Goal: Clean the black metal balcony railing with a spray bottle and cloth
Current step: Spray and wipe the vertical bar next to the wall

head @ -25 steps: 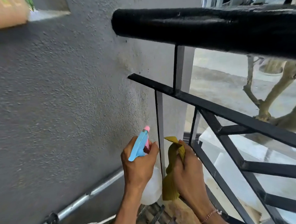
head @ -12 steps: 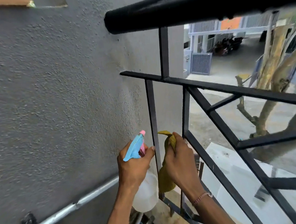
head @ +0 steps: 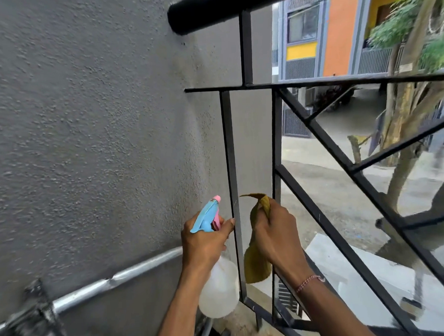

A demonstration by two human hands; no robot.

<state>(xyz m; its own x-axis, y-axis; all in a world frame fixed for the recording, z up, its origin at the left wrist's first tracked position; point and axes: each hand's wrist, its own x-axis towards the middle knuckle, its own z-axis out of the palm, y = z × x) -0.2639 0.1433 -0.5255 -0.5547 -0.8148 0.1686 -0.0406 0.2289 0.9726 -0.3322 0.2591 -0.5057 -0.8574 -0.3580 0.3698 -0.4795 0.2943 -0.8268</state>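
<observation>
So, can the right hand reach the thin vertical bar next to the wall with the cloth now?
Probably yes. The right hand grips the cloth just beside the thin vertical bar, with nothing between them; the left hand holds the spray bottle on the bar's other side.

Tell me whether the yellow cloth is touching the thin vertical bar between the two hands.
Apart. In the head view, grey wall shows between the cloth, gripped by the right hand, and the vertical bar.

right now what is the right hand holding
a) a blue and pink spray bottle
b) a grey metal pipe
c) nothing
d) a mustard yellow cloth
d, the right hand grips the mustard yellow cloth beside a thin black vertical railing bar, while the left hand has the spray bottle.
</observation>
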